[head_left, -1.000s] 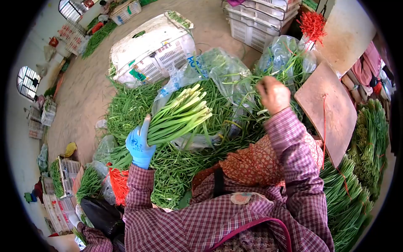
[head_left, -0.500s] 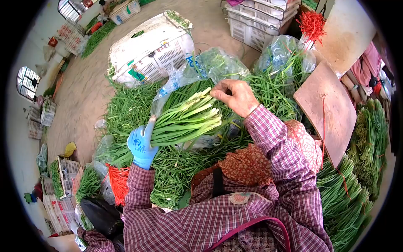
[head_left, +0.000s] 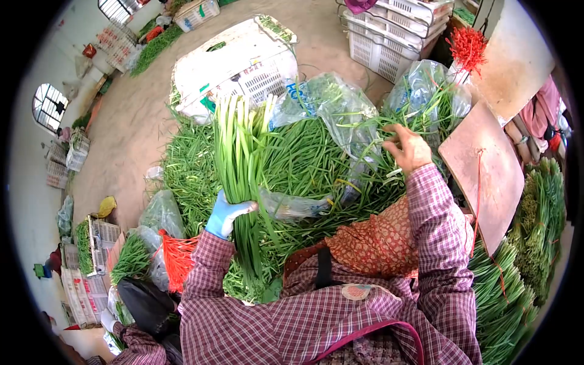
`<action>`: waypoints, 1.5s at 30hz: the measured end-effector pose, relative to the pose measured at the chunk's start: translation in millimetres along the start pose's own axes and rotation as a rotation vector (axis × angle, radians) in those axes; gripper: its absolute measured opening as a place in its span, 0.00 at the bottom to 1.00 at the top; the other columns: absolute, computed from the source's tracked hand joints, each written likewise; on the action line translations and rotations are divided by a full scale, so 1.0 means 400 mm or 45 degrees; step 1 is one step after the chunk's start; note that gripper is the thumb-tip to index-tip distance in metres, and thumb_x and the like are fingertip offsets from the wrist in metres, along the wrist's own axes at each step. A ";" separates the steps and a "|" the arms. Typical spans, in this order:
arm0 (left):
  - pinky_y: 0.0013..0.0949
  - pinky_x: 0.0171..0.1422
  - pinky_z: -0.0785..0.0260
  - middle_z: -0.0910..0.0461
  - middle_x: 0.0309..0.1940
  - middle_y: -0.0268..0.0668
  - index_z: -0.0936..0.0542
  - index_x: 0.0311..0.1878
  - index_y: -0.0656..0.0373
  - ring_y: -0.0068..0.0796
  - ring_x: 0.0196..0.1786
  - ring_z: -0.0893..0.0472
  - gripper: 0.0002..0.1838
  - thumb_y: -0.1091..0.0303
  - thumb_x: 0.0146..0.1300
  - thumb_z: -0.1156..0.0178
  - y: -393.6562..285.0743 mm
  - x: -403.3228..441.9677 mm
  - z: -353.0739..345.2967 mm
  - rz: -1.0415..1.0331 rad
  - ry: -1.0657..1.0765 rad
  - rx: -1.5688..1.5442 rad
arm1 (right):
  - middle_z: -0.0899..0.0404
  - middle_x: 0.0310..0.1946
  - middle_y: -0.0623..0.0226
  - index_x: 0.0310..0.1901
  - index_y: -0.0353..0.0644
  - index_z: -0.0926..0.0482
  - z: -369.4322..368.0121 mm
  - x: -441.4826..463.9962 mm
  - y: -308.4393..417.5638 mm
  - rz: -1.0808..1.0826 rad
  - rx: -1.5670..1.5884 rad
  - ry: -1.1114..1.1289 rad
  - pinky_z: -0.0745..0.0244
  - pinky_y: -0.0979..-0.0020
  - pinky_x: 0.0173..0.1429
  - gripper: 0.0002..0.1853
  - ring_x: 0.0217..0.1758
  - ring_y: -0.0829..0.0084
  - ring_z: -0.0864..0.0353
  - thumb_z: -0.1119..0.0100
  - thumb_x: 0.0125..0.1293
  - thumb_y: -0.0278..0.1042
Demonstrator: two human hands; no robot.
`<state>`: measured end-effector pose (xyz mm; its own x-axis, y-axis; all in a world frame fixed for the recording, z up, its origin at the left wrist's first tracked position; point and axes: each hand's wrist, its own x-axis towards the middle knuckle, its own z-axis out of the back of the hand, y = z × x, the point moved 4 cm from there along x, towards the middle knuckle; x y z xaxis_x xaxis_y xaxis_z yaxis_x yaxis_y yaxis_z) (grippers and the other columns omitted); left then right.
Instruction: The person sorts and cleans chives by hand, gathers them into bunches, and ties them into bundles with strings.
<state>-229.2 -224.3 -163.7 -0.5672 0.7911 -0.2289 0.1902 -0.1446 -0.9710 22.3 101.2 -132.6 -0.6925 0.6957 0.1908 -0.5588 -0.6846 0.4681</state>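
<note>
My left hand [head_left: 226, 213], in a blue glove with bare fingertips, is wrapped round a bunch of long green stalks [head_left: 238, 152]. The bunch stands nearly upright, its pale ends at the top and its leaves hanging below the glove. My right hand [head_left: 406, 148] is bare, its fingers apart and curved, above loose greens at the edge of a clear plastic bag [head_left: 347, 112]. A large heap of loose green stalks [head_left: 304, 152] lies in front of me, with part of the plastic bag across it.
Behind the heap sits a white crate [head_left: 243, 67]; stacked crates [head_left: 380, 45] stand at the back right. A brown board [head_left: 483, 170] and tied bundles [head_left: 538, 225] are on the right. Red ties [head_left: 176, 261] lie at the left. A co-worker's sleeve [head_left: 141, 347] shows at lower left.
The bunch in my left hand has swung from leaning right to nearly upright. My right hand went left to its pale ends, then came back right, away from it. The view has shifted slightly.
</note>
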 end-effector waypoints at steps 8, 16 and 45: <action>0.31 0.35 0.26 0.20 0.27 0.39 0.23 0.40 0.65 0.30 0.28 0.20 0.16 0.74 0.45 0.36 0.010 0.013 -0.071 0.041 0.033 -0.058 | 0.16 0.32 0.61 0.33 0.41 0.18 0.021 0.002 0.335 0.495 0.707 -0.252 0.22 0.68 0.37 0.09 0.30 0.65 0.16 0.41 0.64 0.38; 0.32 0.36 0.27 0.20 0.28 0.39 0.23 0.40 0.66 0.30 0.29 0.20 0.17 0.71 0.44 0.37 0.005 0.008 -0.129 0.036 0.179 0.038 | 0.24 0.34 0.62 0.48 0.45 0.26 -0.021 0.003 0.411 0.503 0.353 -0.259 0.23 0.60 0.35 0.20 0.32 0.59 0.19 0.33 0.55 0.40; 0.42 0.39 0.23 0.20 0.33 0.46 0.23 0.46 0.70 0.44 0.33 0.18 0.23 0.69 0.46 0.35 0.184 -0.002 -0.121 0.392 0.577 -0.637 | 0.19 0.42 0.62 0.48 0.57 0.19 0.094 0.007 -0.061 0.016 -0.480 -0.051 0.17 0.66 0.36 0.17 0.29 0.68 0.17 0.36 0.59 0.52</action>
<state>-175.9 -207.0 -231.8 -0.0636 0.9420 -0.3297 0.6907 -0.1969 -0.6958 51.1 128.2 -110.9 -0.6861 0.6896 0.2318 -0.6842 -0.7199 0.1166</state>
